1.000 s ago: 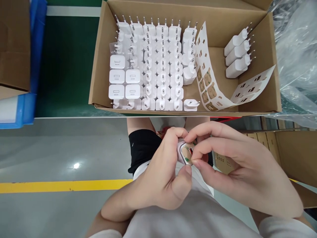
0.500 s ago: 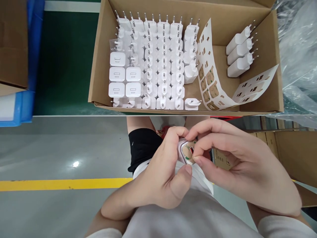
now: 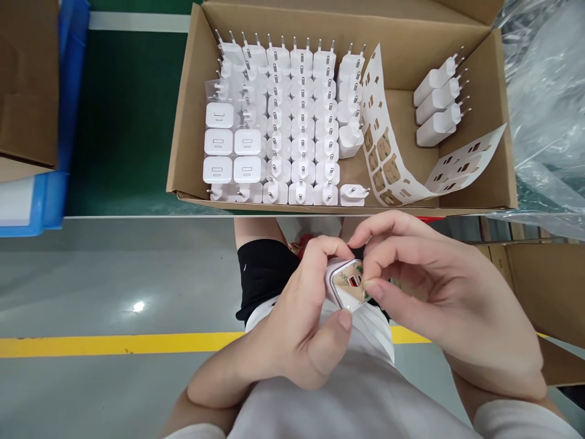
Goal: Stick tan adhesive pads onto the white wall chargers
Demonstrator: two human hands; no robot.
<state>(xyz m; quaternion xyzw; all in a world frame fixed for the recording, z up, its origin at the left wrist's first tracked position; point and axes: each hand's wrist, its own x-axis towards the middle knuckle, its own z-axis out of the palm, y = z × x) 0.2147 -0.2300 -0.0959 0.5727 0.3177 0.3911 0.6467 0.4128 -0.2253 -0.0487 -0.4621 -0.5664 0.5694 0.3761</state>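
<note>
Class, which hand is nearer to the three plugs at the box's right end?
Right. The right hand is outside the box, below the three plugs in view; the left hand is farther off, below and to their left.

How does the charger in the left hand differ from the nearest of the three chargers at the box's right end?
The held charger shows an end face with a brown sticker; the boxed charger shows plain white sides. The held charger's pins are out of sight; the boxed charger's metal pins show. The left hand grips the held charger; the boxed charger sits untouched in the box. Both have whitish bodies.
</note>
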